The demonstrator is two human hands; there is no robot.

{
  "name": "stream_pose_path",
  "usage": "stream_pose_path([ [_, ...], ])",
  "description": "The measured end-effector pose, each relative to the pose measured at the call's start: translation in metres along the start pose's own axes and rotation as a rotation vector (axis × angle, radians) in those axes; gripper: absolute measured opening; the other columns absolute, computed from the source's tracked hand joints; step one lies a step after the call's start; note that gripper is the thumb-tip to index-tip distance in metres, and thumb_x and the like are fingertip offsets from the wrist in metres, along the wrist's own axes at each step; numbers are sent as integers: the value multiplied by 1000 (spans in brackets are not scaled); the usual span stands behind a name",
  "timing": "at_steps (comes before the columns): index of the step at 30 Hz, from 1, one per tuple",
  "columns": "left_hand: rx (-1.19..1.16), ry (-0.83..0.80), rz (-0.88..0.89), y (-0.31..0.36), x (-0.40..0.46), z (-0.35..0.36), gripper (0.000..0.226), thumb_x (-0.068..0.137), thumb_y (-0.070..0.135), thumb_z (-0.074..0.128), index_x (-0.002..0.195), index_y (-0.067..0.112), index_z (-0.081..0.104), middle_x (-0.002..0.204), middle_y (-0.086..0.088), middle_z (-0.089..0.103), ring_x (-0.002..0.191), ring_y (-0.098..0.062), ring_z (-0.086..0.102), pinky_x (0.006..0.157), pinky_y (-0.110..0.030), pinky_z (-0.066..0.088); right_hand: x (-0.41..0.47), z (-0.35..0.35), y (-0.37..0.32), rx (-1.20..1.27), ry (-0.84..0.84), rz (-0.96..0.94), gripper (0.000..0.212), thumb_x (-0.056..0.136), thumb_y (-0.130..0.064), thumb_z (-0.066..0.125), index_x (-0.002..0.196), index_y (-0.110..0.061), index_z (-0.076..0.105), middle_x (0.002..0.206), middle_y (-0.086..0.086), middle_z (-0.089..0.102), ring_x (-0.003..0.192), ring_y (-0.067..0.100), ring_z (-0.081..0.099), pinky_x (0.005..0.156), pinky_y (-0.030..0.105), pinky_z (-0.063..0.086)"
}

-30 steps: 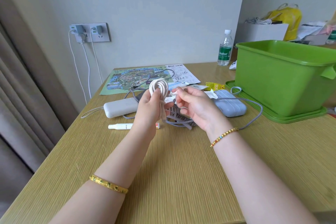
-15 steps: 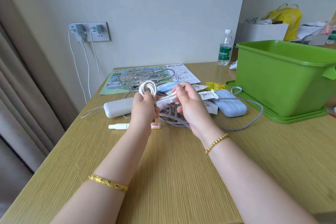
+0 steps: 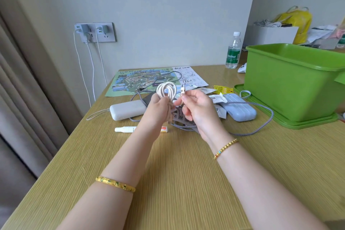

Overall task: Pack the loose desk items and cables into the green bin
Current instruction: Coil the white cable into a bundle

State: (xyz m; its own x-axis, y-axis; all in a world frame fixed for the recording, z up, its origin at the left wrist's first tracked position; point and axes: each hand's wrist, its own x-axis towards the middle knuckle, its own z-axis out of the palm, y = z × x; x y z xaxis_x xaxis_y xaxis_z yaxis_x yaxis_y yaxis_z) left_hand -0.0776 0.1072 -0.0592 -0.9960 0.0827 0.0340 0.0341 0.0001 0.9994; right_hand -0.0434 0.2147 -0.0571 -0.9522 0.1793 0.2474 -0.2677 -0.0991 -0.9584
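My left hand [image 3: 157, 110] grips a coiled white cable [image 3: 166, 90] above the wooden desk [image 3: 186, 164]. Just to its right, my right hand [image 3: 197, 106] pinches the cable's plug end [image 3: 183, 90], which points upward. Below the hands lie a grey braided cable [image 3: 261, 127], a white power bank [image 3: 127, 111], a pale blue case [image 3: 239, 110], a small white tube [image 3: 125, 129], paper packets [image 3: 218, 98] and a yellow packet [image 3: 223, 89]. The green bin [image 3: 291, 84] stands open at the right on its green lid [image 3: 291, 124].
A printed map sheet [image 3: 130, 82] lies at the desk's back. A water bottle [image 3: 233, 50] stands by the wall beside the bin. Chargers sit in a wall socket [image 3: 96, 31] with white leads hanging. A curtain hangs left; a box and yellow bag [image 3: 298, 18] sit far right.
Both hands shifted slightly while winding the white cable. The right hand now holds the plug end upright beside the coil, where before it held the cable stretched sideways.
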Motion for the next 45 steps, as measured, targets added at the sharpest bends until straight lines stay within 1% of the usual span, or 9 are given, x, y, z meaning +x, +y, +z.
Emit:
stream_pose_path([
  [4, 71, -22, 83, -4, 3, -1, 14, 95, 15, 41, 84, 18, 49, 59, 8, 65, 48, -10, 45, 45, -22, 37, -1, -4, -2, -95, -35, 116, 14, 90, -10, 57, 78, -16, 61, 59, -8, 66, 44, -1, 41, 36, 12, 27],
  [7, 140, -65, 150, -8, 0, 2, 15, 95, 16, 43, 82, 20, 48, 68, 6, 63, 60, -7, 52, 55, -23, 40, -1, -6, -4, -140, 32, 153, 16, 88, -11, 60, 73, -17, 62, 57, -8, 63, 41, -2, 40, 35, 12, 28],
  [13, 198, -46, 255, -5, -8, 8, 24, 95, 11, 43, 75, 22, 40, 60, 9, 54, 37, 6, 43, 37, -9, 31, -1, -6, -8, -86, 85, 232, 10, 87, -11, 62, 77, -9, 61, 60, -2, 63, 38, -1, 43, 34, 13, 33],
  [23, 75, -22, 321, -2, -11, 12, 18, 95, 13, 42, 87, 28, 45, 72, 2, 61, 50, 2, 52, 51, -25, 35, -2, -8, -17, -79, 80, 203, 15, 88, -13, 61, 73, -15, 61, 58, -7, 63, 43, -2, 47, 36, 13, 35],
  [27, 307, -44, 500, -5, -13, 13, 15, 95, 11, 43, 101, 23, 49, 76, 10, 59, 68, -6, 58, 67, -33, 45, -1, -9, -16, -196, 119, 113, 25, 87, -14, 62, 63, -17, 58, 54, -7, 59, 40, -1, 45, 35, 13, 34],
  [33, 467, -42, 630, -5, -13, 11, 37, 92, 12, 49, 127, 27, 51, 76, 19, 58, 53, 3, 47, 53, -8, 35, 2, -9, -12, -272, 244, -61, 24, 83, -13, 65, 62, -19, 56, 63, -6, 56, 58, 3, 51, 49, 6, 37],
  [36, 353, -91, 580, -1, -11, 7, 39, 92, 10, 50, 127, 27, 53, 95, 18, 64, 74, 3, 57, 70, -14, 45, 3, -9, -10, -263, 277, -40, 17, 83, -17, 66, 78, -19, 49, 81, -5, 54, 73, 8, 51, 56, 9, 38],
  [40, 203, -254, 488, 5, -11, -3, 43, 92, 5, 50, 118, 38, 56, 83, 24, 63, 64, 7, 53, 69, -17, 44, 5, -14, -14, -209, 79, 15, 28, 87, -12, 60, 110, -25, 50, 105, -3, 58, 87, 8, 55, 63, 17, 39],
  [45, 202, -241, 486, 10, -12, -7, 49, 88, 0, 56, 108, 45, 59, 99, 3, 42, 74, 3, 46, 67, -18, 47, 3, -19, -20, -247, -19, -70, 23, 84, -2, 58, 78, -25, 61, 76, -7, 64, 57, -9, 55, 50, 5, 39],
])
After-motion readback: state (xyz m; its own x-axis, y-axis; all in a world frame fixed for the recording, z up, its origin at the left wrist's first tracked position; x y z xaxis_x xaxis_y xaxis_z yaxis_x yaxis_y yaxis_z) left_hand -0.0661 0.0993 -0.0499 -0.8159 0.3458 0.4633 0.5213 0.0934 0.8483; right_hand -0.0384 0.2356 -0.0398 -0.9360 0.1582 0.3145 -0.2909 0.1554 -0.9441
